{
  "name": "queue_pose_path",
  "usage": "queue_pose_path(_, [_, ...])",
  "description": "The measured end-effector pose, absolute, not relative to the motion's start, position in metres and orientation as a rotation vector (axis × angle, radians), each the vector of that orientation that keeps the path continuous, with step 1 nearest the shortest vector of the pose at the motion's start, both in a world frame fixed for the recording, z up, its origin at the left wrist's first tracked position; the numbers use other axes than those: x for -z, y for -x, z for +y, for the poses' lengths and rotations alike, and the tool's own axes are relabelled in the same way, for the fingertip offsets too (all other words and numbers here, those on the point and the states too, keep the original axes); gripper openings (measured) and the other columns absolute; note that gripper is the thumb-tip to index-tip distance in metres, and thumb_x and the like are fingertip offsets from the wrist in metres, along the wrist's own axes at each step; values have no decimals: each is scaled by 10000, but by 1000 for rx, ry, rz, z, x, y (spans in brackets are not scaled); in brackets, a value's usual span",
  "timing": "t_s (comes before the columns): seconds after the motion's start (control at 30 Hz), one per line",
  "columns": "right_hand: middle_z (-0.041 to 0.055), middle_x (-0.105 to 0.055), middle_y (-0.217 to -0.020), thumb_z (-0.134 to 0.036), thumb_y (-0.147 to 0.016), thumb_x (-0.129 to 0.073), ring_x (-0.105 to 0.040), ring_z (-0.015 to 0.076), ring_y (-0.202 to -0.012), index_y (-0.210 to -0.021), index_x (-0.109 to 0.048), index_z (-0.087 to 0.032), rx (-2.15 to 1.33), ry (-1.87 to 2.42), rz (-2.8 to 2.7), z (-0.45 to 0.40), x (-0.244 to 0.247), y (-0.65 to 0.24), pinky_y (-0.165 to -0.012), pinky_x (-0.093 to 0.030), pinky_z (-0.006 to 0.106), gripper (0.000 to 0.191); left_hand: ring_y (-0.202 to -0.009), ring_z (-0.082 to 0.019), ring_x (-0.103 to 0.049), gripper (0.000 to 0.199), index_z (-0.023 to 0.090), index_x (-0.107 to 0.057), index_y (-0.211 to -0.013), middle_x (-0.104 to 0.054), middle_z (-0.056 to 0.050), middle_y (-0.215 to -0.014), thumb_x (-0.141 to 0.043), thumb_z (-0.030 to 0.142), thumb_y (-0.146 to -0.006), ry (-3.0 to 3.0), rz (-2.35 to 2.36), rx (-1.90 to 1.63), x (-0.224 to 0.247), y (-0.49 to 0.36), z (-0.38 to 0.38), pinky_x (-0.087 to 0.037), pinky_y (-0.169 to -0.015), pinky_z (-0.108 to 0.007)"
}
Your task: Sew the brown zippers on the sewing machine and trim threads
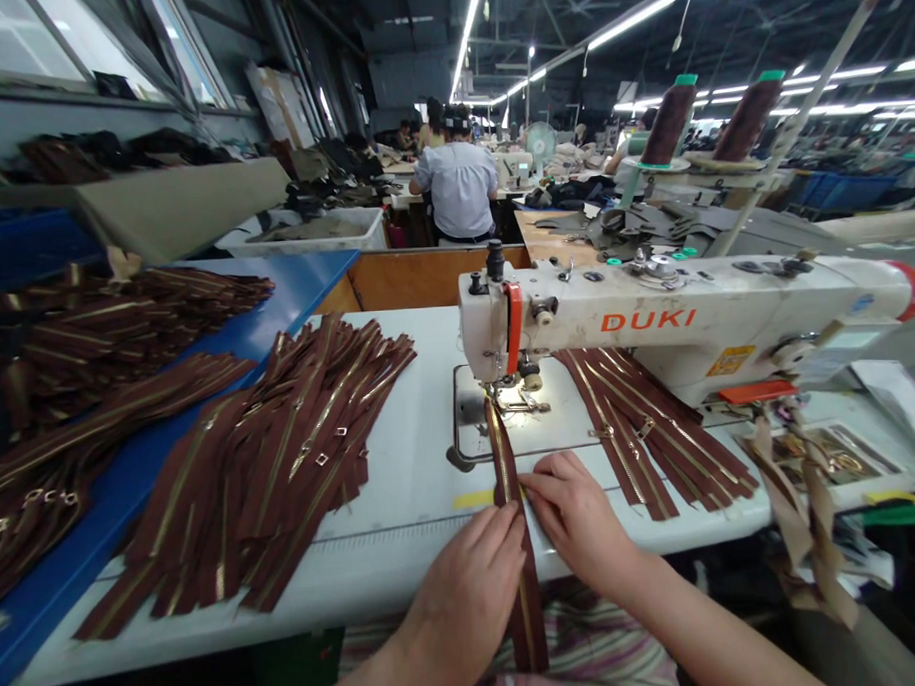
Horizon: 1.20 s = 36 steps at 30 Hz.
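A brown zipper (505, 459) with gold teeth runs from under the presser foot of the white sewing machine (562, 314) toward me, its near end hanging over the table edge. My left hand (470, 573) is closed on the zipper from the left, fingers laid over the tape and thumb hidden. From the other side my right hand (576, 514) pinches the tape's right edge, a little closer to the needle. To the left lies a heap of brown zippers (281, 449), some with metal pulls. More zippers (641, 442) fan out under the machine's arm.
A blue table (306, 288) on the left carries further zipper bundles (127, 325). Two brown thread spools (667, 126) stand behind the machine. Tan strips (809, 521) hang beside a tray of metal parts (844, 455). Ahead, a person (456, 183) sits facing away.
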State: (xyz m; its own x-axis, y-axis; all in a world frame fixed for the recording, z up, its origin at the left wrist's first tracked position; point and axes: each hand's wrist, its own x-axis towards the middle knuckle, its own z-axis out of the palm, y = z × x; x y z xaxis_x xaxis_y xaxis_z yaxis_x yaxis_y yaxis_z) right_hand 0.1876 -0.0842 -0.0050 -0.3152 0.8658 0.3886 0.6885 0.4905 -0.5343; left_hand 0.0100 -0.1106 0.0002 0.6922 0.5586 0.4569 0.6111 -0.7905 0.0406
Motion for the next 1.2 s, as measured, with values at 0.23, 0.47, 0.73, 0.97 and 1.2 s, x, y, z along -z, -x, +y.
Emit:
queue_pose_path(0.23, [71, -563, -828, -86, -889, -476, -503, 221, -827, -968, -676, -172, -343, 1299, -2000, -86, 8, -183, -725, -468, 366, 231, -1095, -280, -585, 290, 59, -630, -1060, -657, -156, -1143, -388, 80, -902, 2735, -1092, 609, 3, -27, -114, -494, -934, -426])
queue_pose_path(0.47, [77, -568, -844, -105, -908, -455, -505, 220, -824, -971, -676, -177, -331, 1303, -2026, -88, 7, -182, -730, -469, 375, 241, -1012, -260, -596, 263, 59, -600, -1087, -649, -160, -1124, -445, 72, -875, 2769, -1225, 604, -8, -34, -108, -503, -903, -412])
queue_pose_path(0.73, [79, -562, -867, -103, -907, -473, -489, 230, -842, -1141, -627, -185, -306, 1293, -2117, -89, 9, -182, -728, -469, 384, 292, -1022, -253, -585, 229, 97, -605, -1053, -649, -139, -1106, -449, 88, -886, 2844, -1206, 618, -5, -30, -107, -474, -932, -437])
queue_pose_path(0.97, [86, -565, -859, -129, -927, -453, -480, 221, -833, -1056, -649, -147, -317, 1257, -2203, -85, 7, -185, -722, -468, 363, 235, -1034, -248, -587, 234, 83, -610, -1055, -662, -133, -1076, -434, 99, -901, 2872, -1177, 615, -5, -27, -106, -472, -935, -435])
queue_pose_path(1.2, [85, -576, -877, -143, -924, -474, -472, 229, -844, -1121, -615, -134, -174, 1253, -2351, -84, 4, -187, -740, -445, 374, 243, -1011, -244, -598, 243, 91, -614, -1047, -671, -128, -1056, -424, 81, -897, 2860, -1155, 660, -6, -25, -108, -481, -925, -429])
